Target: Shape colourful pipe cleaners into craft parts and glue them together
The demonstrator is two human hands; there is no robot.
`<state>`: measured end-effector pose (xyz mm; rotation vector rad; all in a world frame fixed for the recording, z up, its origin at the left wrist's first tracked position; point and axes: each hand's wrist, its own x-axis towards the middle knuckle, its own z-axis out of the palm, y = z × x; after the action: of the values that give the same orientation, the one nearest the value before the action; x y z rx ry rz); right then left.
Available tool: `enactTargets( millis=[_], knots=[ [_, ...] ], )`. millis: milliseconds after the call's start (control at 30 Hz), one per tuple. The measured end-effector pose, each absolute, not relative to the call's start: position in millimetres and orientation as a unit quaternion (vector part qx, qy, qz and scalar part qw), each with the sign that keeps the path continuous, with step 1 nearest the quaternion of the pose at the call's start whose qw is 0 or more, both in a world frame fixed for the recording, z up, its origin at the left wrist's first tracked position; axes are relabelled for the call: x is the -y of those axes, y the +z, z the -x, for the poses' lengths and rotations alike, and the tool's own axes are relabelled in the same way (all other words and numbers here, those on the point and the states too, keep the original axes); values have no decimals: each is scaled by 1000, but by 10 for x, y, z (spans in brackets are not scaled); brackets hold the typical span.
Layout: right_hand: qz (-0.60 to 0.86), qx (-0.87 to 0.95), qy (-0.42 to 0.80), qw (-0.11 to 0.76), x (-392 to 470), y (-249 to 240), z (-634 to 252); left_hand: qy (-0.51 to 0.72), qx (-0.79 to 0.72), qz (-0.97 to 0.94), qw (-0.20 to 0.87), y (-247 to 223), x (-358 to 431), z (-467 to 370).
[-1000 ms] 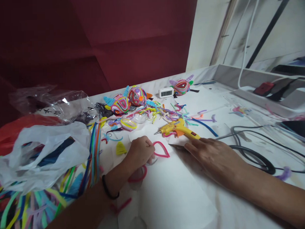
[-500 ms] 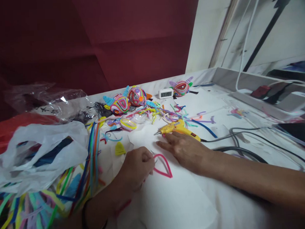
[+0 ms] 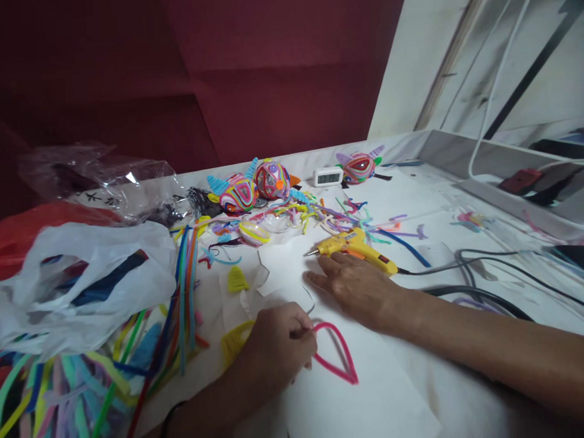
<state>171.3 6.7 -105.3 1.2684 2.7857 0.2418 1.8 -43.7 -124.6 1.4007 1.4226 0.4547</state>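
Drawn nearer us, our left hand (image 3: 287,342) pinched a pink, fuzzy, leaf-shaped loop (image 3: 346,349), one end pointed, over white paper (image 3: 370,411), well short of the table's far edge (image 3: 299,162). Our right hand (image 3: 364,288) lay against the yellow glue gun (image 3: 344,241); whether gripping, we couldn't tell.

White counter (image 3: 428,204), raised edge along back and right; back row: two multicoloured balls (image 3: 272,180) side by side, then white digital clock (image 3: 327,177), third ball (image 3: 360,169) just beside it; pipe-cleaner scraps (image 3: 301,212) strewn in front; yellow glue gun (image 3: 341,243) mid-counter, tip left, cord running right; white paper (image 3: 360,408) nearer the front; pipe-cleaner bundle (image 3: 71,393) at left, white plastic bag (image 3: 144,256) partly over it; black cable (image 3: 496,301) at right
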Motion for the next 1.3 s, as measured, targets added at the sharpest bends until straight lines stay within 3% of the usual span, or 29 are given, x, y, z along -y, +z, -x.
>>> enactTargets(
  millis=[433,833,1000,1167,1300],
  knots=[
    [-392,-916,77,-29,-16,-1031,-1889,171,-602,-590,511,-1302,450,-47],
    [-448,-850,-173,-216,143,-963,-2111,182,-590,-582,528,-1131,420,-51],
    [-413,-881,-113,-202,59,-1020,-2034,182,-585,-589,527,-1163,436,-77],
    [-398,-914,7,-85,-26,-1145,-1872,175,-590,-588,524,-1260,476,-143],
    [-387,-919,58,-54,-28,-1210,-1842,168,-602,-586,515,-1280,490,-159]
  ],
)
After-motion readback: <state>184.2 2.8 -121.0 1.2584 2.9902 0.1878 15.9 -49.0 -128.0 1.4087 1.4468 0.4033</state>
